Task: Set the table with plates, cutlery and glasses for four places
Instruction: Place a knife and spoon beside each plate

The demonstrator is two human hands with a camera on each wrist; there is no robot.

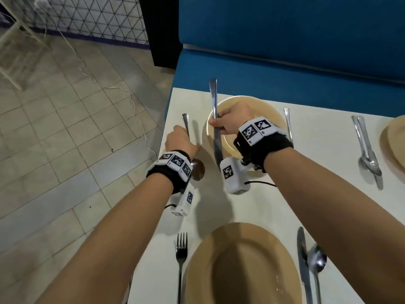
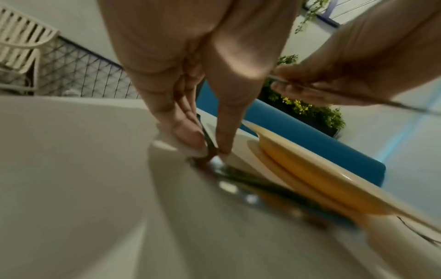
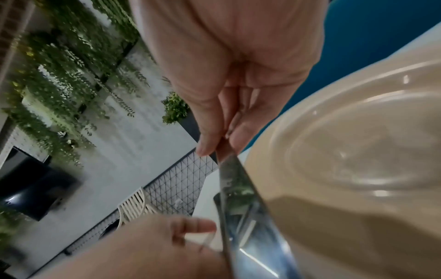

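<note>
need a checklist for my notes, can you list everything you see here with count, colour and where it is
table: one, white, under everything, its left edge by the tiled floor
plates: three in view, tan; one near, one far under the right hand, one cut off at the right edge
spoon: one, silver, held by the left hand left of the far plate, bowl at the table
knife: one, silver, held by the right hand above the far plate's left rim
fork: one, silver, left of the near plate
other cutlery: silver, lying between the plates
bench: one, blue, beyond the table
left hand: pinches the spoon
right hand: grips the knife
</note>
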